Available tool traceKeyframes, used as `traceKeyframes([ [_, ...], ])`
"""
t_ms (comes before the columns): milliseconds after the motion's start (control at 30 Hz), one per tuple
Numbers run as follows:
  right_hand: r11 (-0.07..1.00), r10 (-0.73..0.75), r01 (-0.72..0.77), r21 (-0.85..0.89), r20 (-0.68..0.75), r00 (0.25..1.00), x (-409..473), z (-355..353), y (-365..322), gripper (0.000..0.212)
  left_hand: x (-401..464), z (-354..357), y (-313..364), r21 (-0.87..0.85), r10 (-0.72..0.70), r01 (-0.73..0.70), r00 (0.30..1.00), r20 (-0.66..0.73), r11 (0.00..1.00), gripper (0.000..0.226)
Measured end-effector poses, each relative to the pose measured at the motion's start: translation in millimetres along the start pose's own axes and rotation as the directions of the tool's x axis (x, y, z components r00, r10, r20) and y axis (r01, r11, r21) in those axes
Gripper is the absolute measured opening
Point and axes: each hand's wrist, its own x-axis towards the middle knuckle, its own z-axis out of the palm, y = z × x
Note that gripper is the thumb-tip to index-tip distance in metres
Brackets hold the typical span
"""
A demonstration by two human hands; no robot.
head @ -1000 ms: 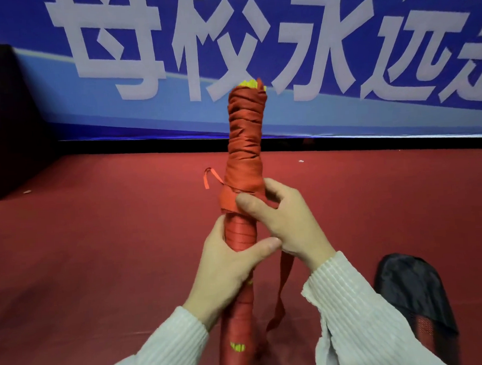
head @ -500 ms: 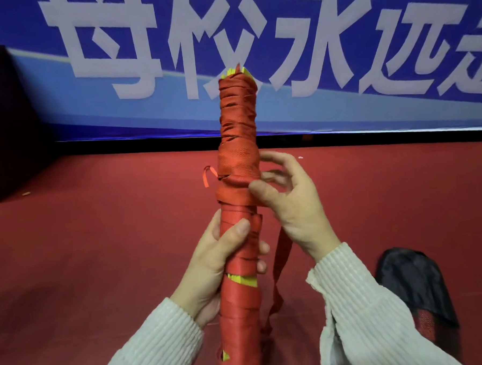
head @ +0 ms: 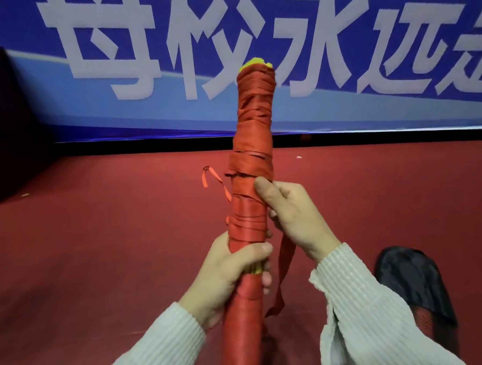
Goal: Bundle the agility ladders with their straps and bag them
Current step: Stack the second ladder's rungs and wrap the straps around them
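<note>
Red floor [head: 98,259], blue banner behind. Left hand [head: 233,269] grips orange strap-wrapped ladder bundle [head: 252,209]; right hand [head: 291,213] pinches wrap at 3 o'clock; loose strap tail [head: 284,266] may unwind if pinch slips.

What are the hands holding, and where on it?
Both hands hold the strap-wrapped ladder bundle, which stands upright. The left hand grips round its lower middle; the right hand holds just above, thumb pressing the wraps.

A long ladder bundle [head: 253,142] stands almost straight up, wrapped round and round in a red strap [head: 249,170]. A bit of yellow peeks out at the top. The left hand [head: 233,269] grips it low down. The right hand [head: 292,216] holds it higher, thumb on the wraps. A loose strap end [head: 284,266] hangs down. A black bag [head: 415,279] lies on the red floor [head: 98,245].
</note>
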Motion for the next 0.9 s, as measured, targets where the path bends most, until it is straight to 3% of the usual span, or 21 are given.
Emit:
traceKeyframes([
  [100,0.982,-0.058,0.049,0.182,0.045,0.997,-1,2,-6,0.025,-4,-12,1,-0.231,-0.06,0.149,0.934,0.352,0.961,0.048],
  [167,0.953,-0.045,0.024,0.301,0.064,0.997,-3,11,-8,0.056,-5,-14,3,-0.322,-0.027,0.244,0.833,0.553,0.915,0.037],
  [200,0.958,-0.046,0.037,0.284,0.024,0.999,-3,15,-8,0.062,-5,-14,6,-0.289,-0.044,0.255,0.815,0.578,0.923,0.041],
  [233,0.968,-0.055,0.066,0.242,-0.052,0.997,-1,16,-9,0.056,-4,-15,7,-0.214,-0.082,0.233,0.834,0.545,0.949,0.052],
  [333,0.975,-0.114,0.169,0.142,-0.328,0.938,2,5,-10,0.023,0,-12,3,0.075,-0.132,0.118,0.962,0.241,0.99,0.086],
  [400,0.979,-0.107,0.169,0.115,-0.413,0.904,3,-4,-8,0.022,0,0,-5,0.311,-0.046,0.005,0.991,0.124,0.95,0.068],
  [467,0.971,-0.056,0.146,0.191,-0.413,0.909,2,-5,-6,0.028,1,10,-19,0.478,0.086,-0.096,0.995,0.044,0.873,0.047],
  [500,0.95,-0.005,0.123,0.287,-0.377,0.926,0,-3,-6,0.033,2,9,-23,0.471,0.088,-0.094,0.996,0.035,0.877,0.043],
  [567,0.887,0.07,0.06,0.458,-0.263,0.962,-2,-1,-5,0.038,1,1,-16,0.296,-0.064,0.025,0.991,0.122,0.955,0.042],
  [633,0.897,0.079,0.029,0.441,-0.225,0.971,-4,-5,-6,0.029,-1,-6,-7,0.121,-0.185,0.158,0.945,0.27,0.98,0.044],
  [700,0.95,0.025,0.085,0.301,-0.345,0.938,0,-10,-5,0.017,1,-4,-3,0.19,-0.178,0.138,0.96,0.214,0.972,0.047],
  [767,0.975,-0.05,0.143,0.17,-0.458,0.887,5,-12,-4,0.016,3,3,-7,0.508,0.002,-0.006,1.0,0.01,0.861,0.055],
  [800,0.975,-0.074,0.16,0.157,-0.448,0.891,5,-12,-4,0.02,3,7,-11,0.61,0.099,-0.047,0.994,-0.052,0.791,0.056],
  [833,0.968,-0.073,0.158,0.193,-0.389,0.918,5,-11,-3,0.03,1,8,-13,0.616,0.124,-0.062,0.991,-0.059,0.785,0.053],
  [900,0.949,-0.016,0.079,0.305,-0.203,0.979,1,-8,-4,0.048,-4,5,-9,0.374,-0.017,-0.005,0.998,0.056,0.927,0.046],
])
